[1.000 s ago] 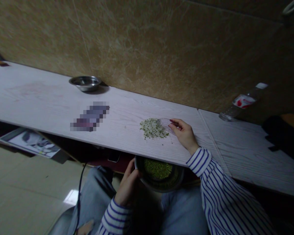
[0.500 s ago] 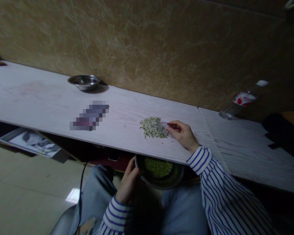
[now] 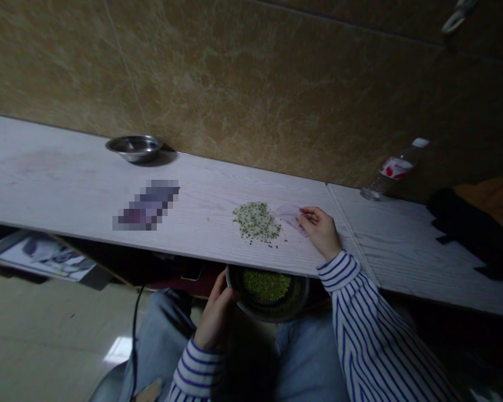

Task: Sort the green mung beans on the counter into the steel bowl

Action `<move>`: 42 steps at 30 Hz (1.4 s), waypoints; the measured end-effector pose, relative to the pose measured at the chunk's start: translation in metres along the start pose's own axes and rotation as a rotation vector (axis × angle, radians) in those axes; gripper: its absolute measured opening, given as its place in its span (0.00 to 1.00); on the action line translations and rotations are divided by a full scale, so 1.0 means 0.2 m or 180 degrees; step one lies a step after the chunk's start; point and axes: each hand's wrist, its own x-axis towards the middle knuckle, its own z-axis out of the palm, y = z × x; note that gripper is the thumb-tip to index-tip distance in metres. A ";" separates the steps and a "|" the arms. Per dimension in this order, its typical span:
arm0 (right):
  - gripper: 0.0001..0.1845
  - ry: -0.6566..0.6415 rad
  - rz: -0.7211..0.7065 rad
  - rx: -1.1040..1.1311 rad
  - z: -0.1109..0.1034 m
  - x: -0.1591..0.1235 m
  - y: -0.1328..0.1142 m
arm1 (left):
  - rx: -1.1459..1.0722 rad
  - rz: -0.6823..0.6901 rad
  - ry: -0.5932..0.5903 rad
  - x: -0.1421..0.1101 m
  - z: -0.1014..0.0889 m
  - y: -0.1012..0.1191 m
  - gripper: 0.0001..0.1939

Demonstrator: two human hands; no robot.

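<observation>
My left hand (image 3: 218,312) is closed round the left rim of a dark bowl (image 3: 305,298), just below the table's front edge. Small green beans (image 3: 266,285), like mung beans, lie in that bowl. On the table is a loose pile of white grains mixed with green beans (image 3: 257,220). To the right of the pile, my right hand (image 3: 321,229) pinches a thin see-through plastic piece (image 3: 291,214) between thumb and fingers, low over the tabletop. What exactly this piece is cannot be made out.
A steel bowl (image 3: 134,149) stands by the wall at the left, and a blurred-out flat object (image 3: 146,205) lies before it. A plastic bottle (image 3: 394,170) stands at the right near dark cloth (image 3: 469,229). A phone-like object (image 3: 191,272) rests under the tabletop (image 3: 209,218).
My right hand has drawn the plastic piece rightward, off the pile, and a few beans trail at the pile's edge. My left hand still grips the bowl. The view has shifted slightly.
</observation>
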 end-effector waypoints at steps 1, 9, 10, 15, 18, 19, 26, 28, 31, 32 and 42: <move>0.16 0.0007 0.0024 -0.0010 0.00 0.01 0.01 | 0.0007 -0.0007 -0.0010 0.00 0.00 0.00 0.30; 0.16 -0.0138 0.0116 -0.0066 0.04 0.05 0.03 | 0.0032 0.0015 0.0000 0.00 0.00 0.00 0.29; 0.16 -0.0168 0.0117 -0.0061 0.05 0.05 0.03 | 0.0037 0.0013 0.0011 0.00 0.00 0.00 0.29; 0.17 -0.0405 0.0141 0.0029 0.05 0.01 -0.01 | 0.0046 -0.0007 0.0040 0.00 0.00 0.00 0.30; 0.17 -0.0522 0.0169 0.0082 0.05 -0.02 -0.04 | 0.0063 -0.0018 0.0042 0.00 0.00 -0.01 0.30; 0.17 -0.0548 0.0177 0.0095 0.05 -0.03 -0.05 | 0.0069 -0.0027 0.0036 0.00 0.01 -0.01 0.30; 0.16 -0.0655 0.0173 0.0134 0.04 -0.05 -0.07 | 0.0139 -0.0071 0.0040 0.01 0.00 -0.01 0.30; 0.16 -0.0668 0.0151 0.0133 0.04 -0.06 -0.07 | 0.0149 -0.0063 0.0031 0.02 0.00 -0.01 0.30; 0.15 -0.0693 0.0119 0.0126 0.04 -0.08 -0.09 | 0.0165 -0.0064 0.0034 0.02 0.00 -0.01 0.29; 0.14 -0.0697 0.0110 0.0127 0.03 -0.09 -0.09 | 0.0161 -0.0061 0.0033 0.02 0.00 -0.01 0.29; 0.16 0.0278 0.0141 -0.0115 -0.08 -0.18 -0.01 | 0.0084 0.0003 0.0062 0.00 -0.01 -0.02 0.29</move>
